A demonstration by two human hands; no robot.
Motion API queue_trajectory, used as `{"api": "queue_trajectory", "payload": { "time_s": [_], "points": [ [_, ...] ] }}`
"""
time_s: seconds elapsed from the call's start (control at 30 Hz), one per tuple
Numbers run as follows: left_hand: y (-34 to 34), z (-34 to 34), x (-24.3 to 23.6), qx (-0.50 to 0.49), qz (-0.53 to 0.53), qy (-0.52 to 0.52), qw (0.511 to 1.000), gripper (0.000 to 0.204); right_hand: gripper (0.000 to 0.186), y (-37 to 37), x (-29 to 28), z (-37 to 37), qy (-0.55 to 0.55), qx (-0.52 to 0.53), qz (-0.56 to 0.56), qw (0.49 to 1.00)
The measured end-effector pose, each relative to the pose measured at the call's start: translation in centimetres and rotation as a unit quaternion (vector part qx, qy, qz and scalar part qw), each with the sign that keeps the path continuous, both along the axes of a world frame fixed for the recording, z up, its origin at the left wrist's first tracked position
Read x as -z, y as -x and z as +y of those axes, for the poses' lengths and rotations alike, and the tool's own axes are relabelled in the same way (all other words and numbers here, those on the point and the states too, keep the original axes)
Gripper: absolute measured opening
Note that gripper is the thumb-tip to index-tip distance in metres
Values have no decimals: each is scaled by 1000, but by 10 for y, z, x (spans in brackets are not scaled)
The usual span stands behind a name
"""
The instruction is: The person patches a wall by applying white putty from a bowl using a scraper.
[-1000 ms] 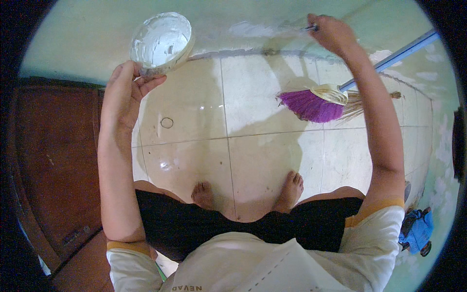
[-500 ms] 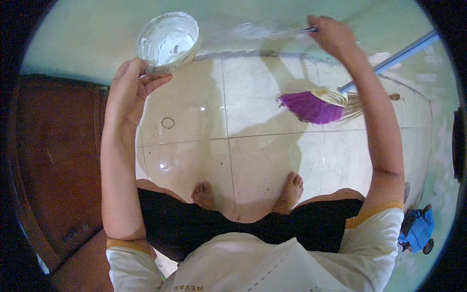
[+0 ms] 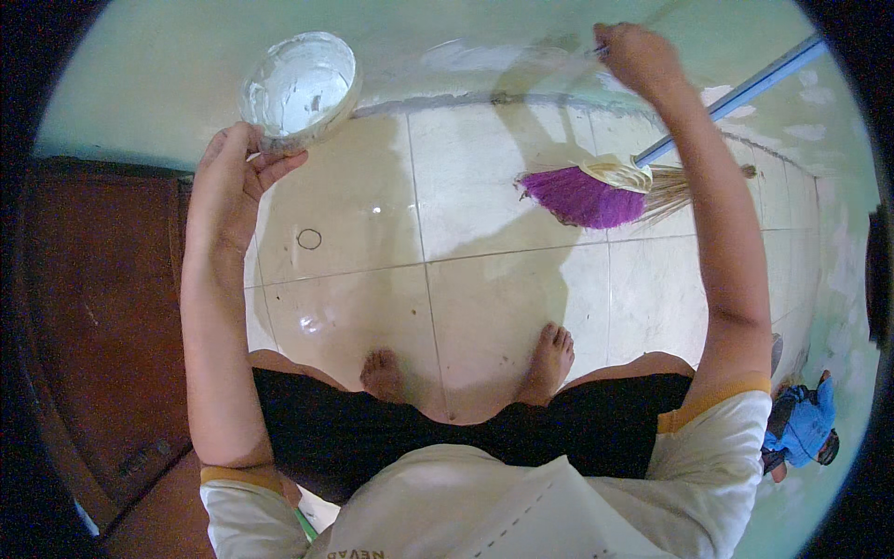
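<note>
My left hand [image 3: 233,177] grips the lower rim of a round, tilted tub [image 3: 303,88] with its thumb and fingers. White paste coats the tub's inner wall. Held out to the far right, my right hand [image 3: 643,61] is closed round a thin tool, seemingly a putty knife [image 3: 602,50]; only its narrow tip shows past the fingers, close to the green wall [image 3: 391,28]. A pale streak [image 3: 466,54] of paste runs along that wall between my two hands.
A purple-bristled broom [image 3: 587,197] with a blue handle [image 3: 745,93] leans near my right forearm, straw bristles [image 3: 666,191] behind it. A brown wooden door [image 3: 102,307] stands at left. A dark ring [image 3: 309,239] lies on the tiles [image 3: 503,279]. At far right is a person in blue [image 3: 805,424].
The tub and my left hand have shifted slightly left and lower in the picture. My right hand stays high by the wall, with less of the tool showing. The person in blue has changed posture.
</note>
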State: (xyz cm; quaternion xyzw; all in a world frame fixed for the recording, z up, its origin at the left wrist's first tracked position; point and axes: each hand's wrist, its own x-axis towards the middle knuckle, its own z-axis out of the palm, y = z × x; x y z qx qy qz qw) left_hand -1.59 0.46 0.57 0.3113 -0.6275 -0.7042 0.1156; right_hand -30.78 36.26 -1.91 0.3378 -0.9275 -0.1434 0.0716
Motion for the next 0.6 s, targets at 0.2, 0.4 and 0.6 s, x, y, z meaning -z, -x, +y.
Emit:
{"api": "queue_trajectory", "payload": {
  "time_s": [0.2,0.4,0.6],
  "points": [
    [4,7,-1,14,0,4,1000,20,22,13,32,12,50,-13,63,997],
    [1,-1,-1,14,12,-3,1000,20,22,-14,-45,-16,55,-15,-9,998],
    [9,-1,1,1,3,5,1000,21,24,-39,38,-67,116,-104,-41,987]
  ]
}}
